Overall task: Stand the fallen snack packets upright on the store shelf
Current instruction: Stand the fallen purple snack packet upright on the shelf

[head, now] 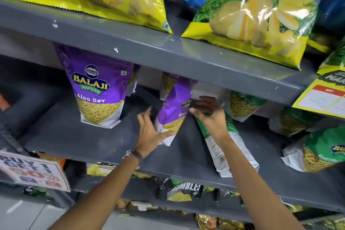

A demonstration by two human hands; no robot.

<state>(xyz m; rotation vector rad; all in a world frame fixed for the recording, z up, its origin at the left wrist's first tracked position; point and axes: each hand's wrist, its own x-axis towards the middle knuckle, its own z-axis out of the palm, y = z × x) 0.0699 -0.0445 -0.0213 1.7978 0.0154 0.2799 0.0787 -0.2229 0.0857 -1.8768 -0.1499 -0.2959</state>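
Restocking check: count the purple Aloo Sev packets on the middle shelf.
3 visible: one upright at left, one tilted between both hands, one behind it, mostly hidden. More may sit further back.

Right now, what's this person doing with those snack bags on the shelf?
A person is tidying a grey store shelf. Their left hand cups the bottom of a leaning purple Aloo Sev packet, while the right hand rests on top of a green packet lying tilted on the shelf. Another purple packet already stands upright to the left. More green packets lie fallen further right.
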